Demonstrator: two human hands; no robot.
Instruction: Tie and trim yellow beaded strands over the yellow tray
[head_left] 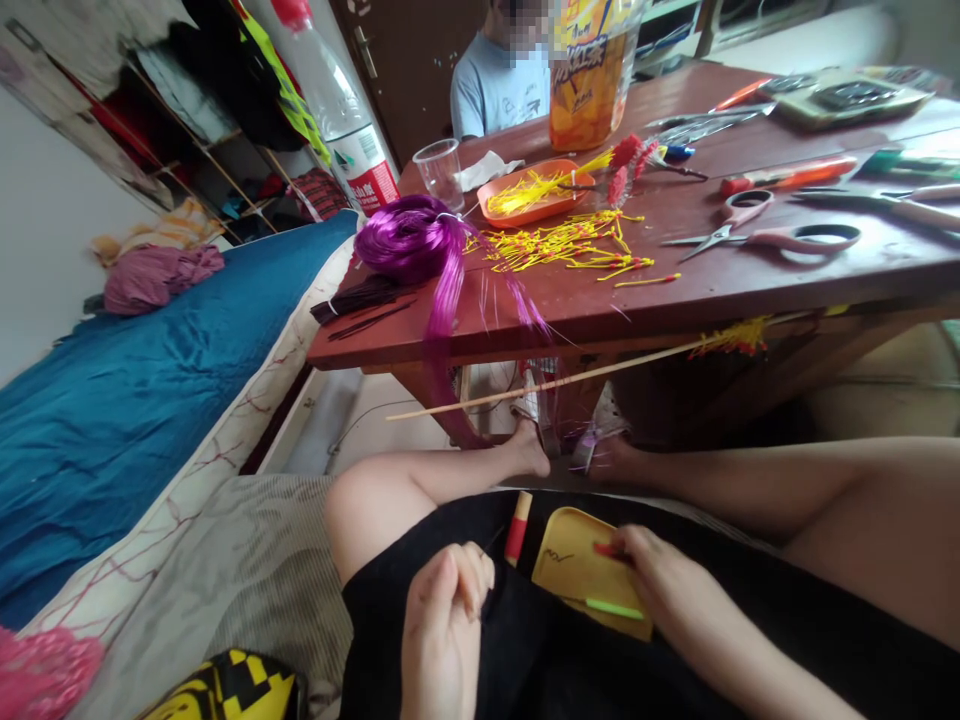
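Note:
My left hand (448,592) is raised over the black cloth on my lap, its fingers curled and pressed together. Whatever it may hold is hidden. Fingertips of my right hand (654,560) pinch a small red piece (604,549) above a shallow yellow tray (574,575) on my lap. In that tray lie a bright green stick (615,609) and a thin dark curl (556,556). A small tan and red roll (517,528) rests beside the tray, between my hands.
The red-brown table (480,318) ahead bears purple thread (405,238), yellow red-tipped stems (551,245), an orange dish (491,208), scissors (780,238) and bottles. A long thin stick (525,389) shows below its near edge. A person (499,85) sits across; a bed (150,370) is left.

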